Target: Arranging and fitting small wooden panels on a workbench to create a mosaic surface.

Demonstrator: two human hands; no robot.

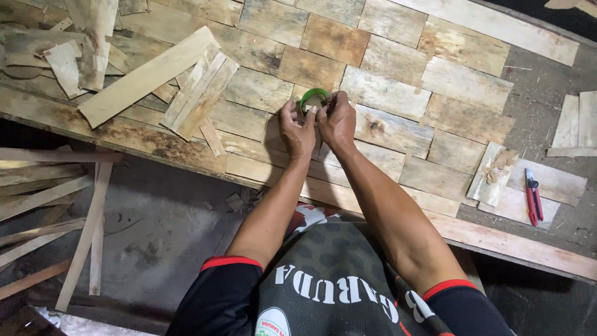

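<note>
Progress: wood panel [398, 81] of pieced-together slats looks largely laid; loose slats [149, 78] lie unplaced well off to the left of the hands.
Tape roll [314, 96]: green, upright on the surface, pinched between both hands at the fingertips.
Left hand [297, 130]: closed on roll's near edge.
Right hand [337, 121]: closed on roll, touching left hand.
Red cutter [533, 198]: well apart, right.

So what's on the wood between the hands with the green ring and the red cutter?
In the head view, between the green ring and the red cutter lie flat wooden pieces, then a small wood offcut with shavings.
</note>
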